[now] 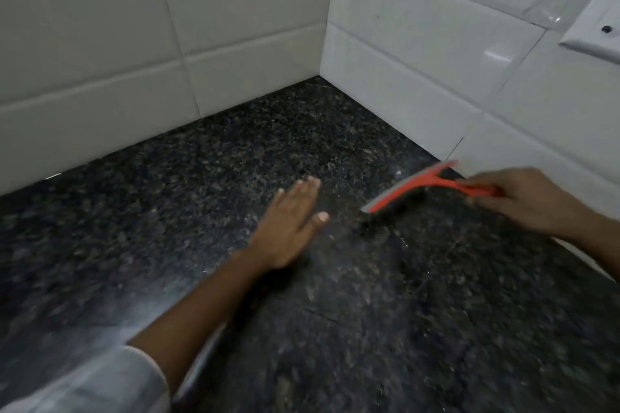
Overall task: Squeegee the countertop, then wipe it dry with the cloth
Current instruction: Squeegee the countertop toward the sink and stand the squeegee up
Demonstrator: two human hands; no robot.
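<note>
A small orange squeegee [412,188] with a pale blade lies tilted over the dark speckled granite countertop [201,184], close to the right wall. My right hand [523,201] grips its handle from the right. My left hand [292,225] stretches out flat with straight fingers over the counter's middle, a short way left of the blade. No cloth is in view. The picture is blurred by motion.
White tiled walls [235,27] meet in a corner behind the counter and close it at the back and right. A white switch plate [597,30] hangs on the right wall, upper right. A pale sleeve [100,386] covers my left forearm at the bottom left.
</note>
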